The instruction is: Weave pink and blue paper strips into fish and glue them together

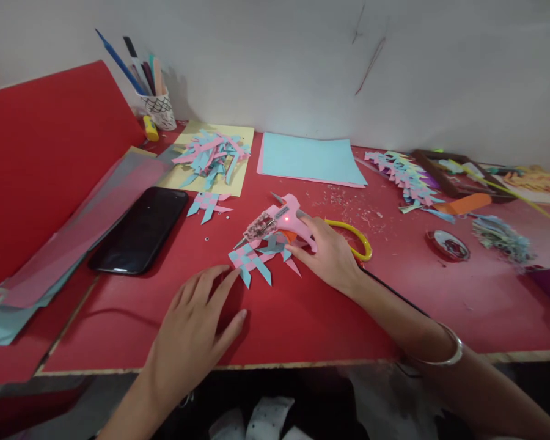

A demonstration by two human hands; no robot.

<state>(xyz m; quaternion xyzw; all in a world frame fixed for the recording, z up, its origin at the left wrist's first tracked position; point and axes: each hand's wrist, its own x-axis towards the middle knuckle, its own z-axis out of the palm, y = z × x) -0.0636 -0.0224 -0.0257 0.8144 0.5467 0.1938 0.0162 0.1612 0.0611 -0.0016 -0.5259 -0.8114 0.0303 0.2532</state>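
A pink hot glue gun [289, 214] with a small red light is in my right hand [332, 253], its nozzle pointing down to the left. Under the nozzle lies a woven pink-and-blue paper fish [247, 260]. Another woven paper piece [277, 245] is partly hidden below the gun. My left hand [197, 311] rests on the red table with its fingers spread, holding nothing. Its index fingertip is at the left edge of the paper fish; I cannot tell whether it touches. Behind the gun, yellow-handled scissors [364, 241] lie partly covered by my right hand.
A black phone [142, 232] lies left, with one more woven fish [208, 203] beyond it. Paper strips [213, 156] are heaped on yellow paper [238, 177]. Blue sheets [307, 159], a pen cup [159, 111], a woven paper chain [401, 174] and a small round container [448, 244] stand around.
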